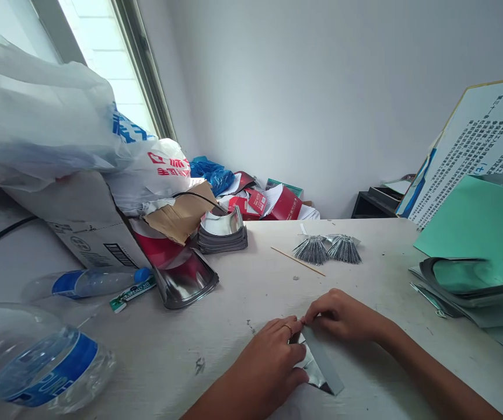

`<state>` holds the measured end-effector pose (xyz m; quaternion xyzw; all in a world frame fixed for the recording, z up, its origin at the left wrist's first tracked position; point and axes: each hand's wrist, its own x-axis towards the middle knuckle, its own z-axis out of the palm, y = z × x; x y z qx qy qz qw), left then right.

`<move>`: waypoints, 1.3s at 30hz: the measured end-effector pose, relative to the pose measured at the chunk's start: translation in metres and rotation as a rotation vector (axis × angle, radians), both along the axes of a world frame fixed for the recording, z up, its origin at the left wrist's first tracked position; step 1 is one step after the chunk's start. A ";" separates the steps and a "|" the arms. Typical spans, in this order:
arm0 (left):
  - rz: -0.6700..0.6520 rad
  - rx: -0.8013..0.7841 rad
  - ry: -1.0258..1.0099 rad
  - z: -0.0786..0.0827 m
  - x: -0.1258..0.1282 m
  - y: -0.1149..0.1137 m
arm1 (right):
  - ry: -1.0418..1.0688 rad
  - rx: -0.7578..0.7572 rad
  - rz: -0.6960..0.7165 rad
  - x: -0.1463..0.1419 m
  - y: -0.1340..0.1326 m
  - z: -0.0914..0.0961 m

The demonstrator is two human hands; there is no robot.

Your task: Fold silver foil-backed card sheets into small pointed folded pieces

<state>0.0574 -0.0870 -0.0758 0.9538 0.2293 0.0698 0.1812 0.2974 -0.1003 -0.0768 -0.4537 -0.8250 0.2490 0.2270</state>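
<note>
1. Now the left hand (pixel 255 364) and the right hand (pixel 339 315) are close together, their fingertips meeting at the top of a foil piece (pixel 317 364) and pinching it between them. A ring shows on one left finger.
2. The foil piece lies on the counter (pixel 216 344) just below the fingers, silver with a grey band along one side, its tapered end reaching toward the bottom of the view.
3. The step in hand looks like folding, with the fingers pressing one end over, though they hide the crease, so this is only a fair reading.
4. Ahead of the hands, two fan-shaped bundles (pixel 328 249) of narrow folded pieces sit side by side, with a wooden skewer (pixel 297 261) just beside them.
5. Farther left stand a curved stack (pixel 222 233) and a shiny curved sheet (pixel 185 280). To the right, a pile of sheets (pixel 465 286) lies by a green folder (pixel 474 221), and a water bottle (pixel 37 356) lies at the lower left.
</note>
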 end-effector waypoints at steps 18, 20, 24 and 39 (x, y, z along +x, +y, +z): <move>0.044 0.023 -0.157 -0.016 0.008 0.002 | -0.049 0.015 -0.025 0.000 0.000 0.001; 0.043 0.023 -0.153 -0.016 0.010 0.000 | -0.082 0.031 -0.027 -0.001 -0.002 0.002; 0.026 0.048 -0.139 -0.010 0.011 -0.002 | -0.202 0.068 -0.012 -0.005 -0.009 0.008; 0.043 0.059 -0.166 -0.015 0.007 0.020 | -0.208 -0.037 0.038 -0.002 -0.013 0.018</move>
